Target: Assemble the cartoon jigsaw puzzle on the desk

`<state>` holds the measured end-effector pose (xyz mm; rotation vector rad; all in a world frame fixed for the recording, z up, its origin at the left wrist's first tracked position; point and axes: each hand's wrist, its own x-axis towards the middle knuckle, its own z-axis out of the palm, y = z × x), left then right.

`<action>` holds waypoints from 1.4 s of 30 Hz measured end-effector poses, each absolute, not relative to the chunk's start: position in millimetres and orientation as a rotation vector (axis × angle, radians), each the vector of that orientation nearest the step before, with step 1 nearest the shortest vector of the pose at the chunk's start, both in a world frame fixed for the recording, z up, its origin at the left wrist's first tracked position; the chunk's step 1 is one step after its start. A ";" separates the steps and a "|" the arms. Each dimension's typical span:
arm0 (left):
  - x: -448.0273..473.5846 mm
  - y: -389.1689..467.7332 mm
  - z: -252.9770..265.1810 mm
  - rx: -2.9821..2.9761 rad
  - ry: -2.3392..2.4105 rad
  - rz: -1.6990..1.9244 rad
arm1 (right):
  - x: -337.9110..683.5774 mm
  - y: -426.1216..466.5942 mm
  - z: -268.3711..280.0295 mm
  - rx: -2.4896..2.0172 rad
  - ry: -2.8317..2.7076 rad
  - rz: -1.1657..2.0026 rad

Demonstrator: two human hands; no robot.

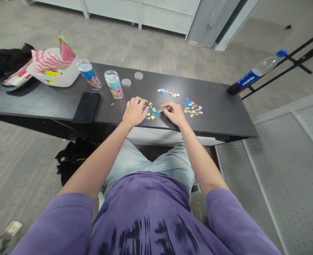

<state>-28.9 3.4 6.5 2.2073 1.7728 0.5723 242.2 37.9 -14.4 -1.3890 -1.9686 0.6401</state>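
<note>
My left hand (pixel 135 111) rests at the left side of a small pile of jigsaw pieces (pixel 151 114). Its fingers are bent, with a gap between thumb and index finger, and pieces show beside the tips. From the pile's other side, my right hand (pixel 174 113) pinches a small jigsaw piece (pixel 160 110) between thumb and forefinger. A second, loose heap of jigsaw pieces (pixel 192 107) lies to the right of that hand. Beyond both hands are two little clusters of pieces, one mostly blue (pixel 162 90) and one paler (pixel 174 94).
Left of my hands stand two printed clear tumblers, one blue (pixel 90 75) and one pastel (pixel 114 85), near two silver lids (pixel 126 82). A black phone (pixel 86 107) lies by the front edge. Farther left is a white basket (pixel 63 79); a Pepsi bottle (pixel 248 80) stands far right.
</note>
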 end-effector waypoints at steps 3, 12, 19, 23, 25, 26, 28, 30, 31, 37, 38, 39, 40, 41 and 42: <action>-29.2 1.9 8.1 2.214 1.772 0.558 | 240.4 36.7 -13.1 -1.381 -1.955 0.664; -29.4 0.1 8.4 2.268 1.703 0.552 | 239.7 38.7 -16.4 -1.425 -1.792 0.709; -28.8 2.5 3.9 2.249 1.743 0.588 | 237.2 30.4 -9.7 -1.506 -1.952 0.492; -28.2 2.5 4.2 2.238 1.776 0.556 | 236.1 20.8 -5.7 -1.463 -2.238 0.360; -28.5 2.7 4.4 2.244 1.777 0.545 | 235.8 17.4 -4.0 -1.404 -2.365 0.348; -28.8 2.9 4.4 2.248 1.778 0.541 | 235.7 16.4 -3.3 -1.375 -2.410 0.345; -29.5 3.3 4.1 2.256 1.779 0.535 | 235.7 15.8 -2.4 -1.354 -2.439 0.327; -30.3 3.9 3.4 2.263 1.769 0.540 | 234.9 17.9 -1.8 -1.409 -2.389 0.309; -30.5 4.2 3.0 2.266 1.760 0.548 | 233.8 20.2 -1.3 -1.461 -2.346 0.304; -30.4 5.4 1.6 2.261 1.750 0.555 | 212.3 50.5 11.8 -1.802 -2.159 0.319; -30.2 5.5 1.6 2.256 1.755 0.554 | 207.6 57.4 15.4 -1.857 -2.138 0.330; -30.1 5.5 1.6 2.252 1.759 0.555 | 203.3 64.3 18.9 -1.909 -2.114 0.340; -30.1 5.6 1.6 2.247 1.760 0.560 | 199.7 71.1 22.2 -1.951 -2.090 0.344; -30.1 5.7 1.5 2.242 1.758 0.568 | 196.9 77.3 24.9 -1.989 -2.063 0.344; -30.1 5.9 1.4 2.239 1.755 0.577 | 194.9 82.9 27.0 -2.016 -2.036 0.343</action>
